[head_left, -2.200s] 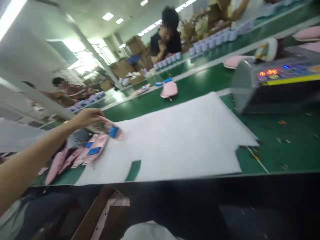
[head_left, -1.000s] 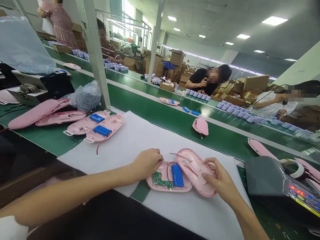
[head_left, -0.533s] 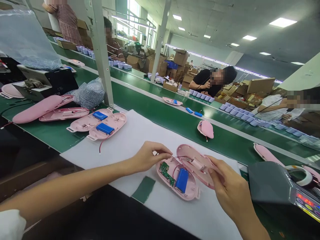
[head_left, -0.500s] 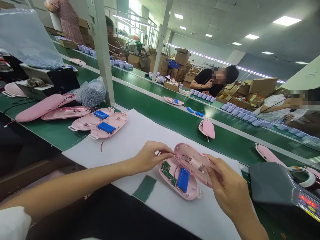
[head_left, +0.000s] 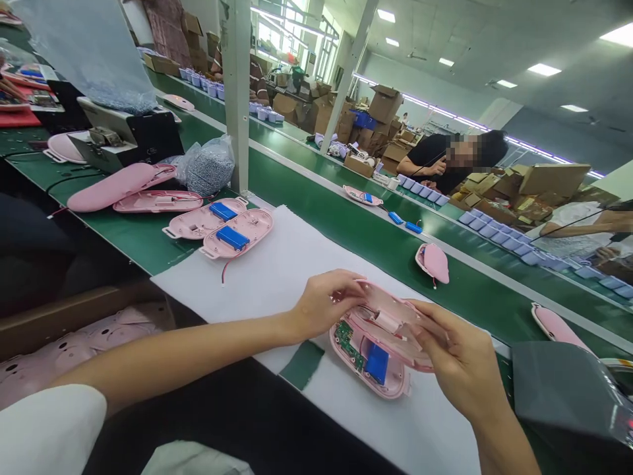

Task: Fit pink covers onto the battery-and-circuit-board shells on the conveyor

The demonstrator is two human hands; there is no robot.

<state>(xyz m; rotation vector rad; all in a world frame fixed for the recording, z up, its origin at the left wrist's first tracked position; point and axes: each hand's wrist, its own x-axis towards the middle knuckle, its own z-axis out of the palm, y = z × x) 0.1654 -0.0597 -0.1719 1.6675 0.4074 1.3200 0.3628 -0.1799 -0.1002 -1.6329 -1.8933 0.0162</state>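
My right hand (head_left: 459, 356) is closed on the right end of a pink plastic shell half (head_left: 410, 349), which is tilted up with its hollow side facing me. At the left end of that half, my left hand (head_left: 329, 303) is closed, fingers at the rim and thumb inside; its fingertips are partly hidden. A white part (head_left: 388, 322) and thin wires sit inside this half. Below it, the matching lower shell half (head_left: 395, 389) lies on white paper (head_left: 435, 422). It contains a green circuit board (head_left: 349, 344) and a blue battery (head_left: 377, 364).
Left on the bench are two open pink shells with blue batteries (head_left: 232, 238), closed pink shells (head_left: 111, 188) and a bubble-wrap bundle (head_left: 208, 165). A dark grey machine (head_left: 564, 389) stands at the right. Co-workers sit beyond the green belt (head_left: 316, 198), near rows of lilac cups (head_left: 499, 231).
My left hand has moved from pinching a thin wire beside the shell to the upper half's left end. The upper half has tipped slightly lower over the lower one. The view has shifted left.
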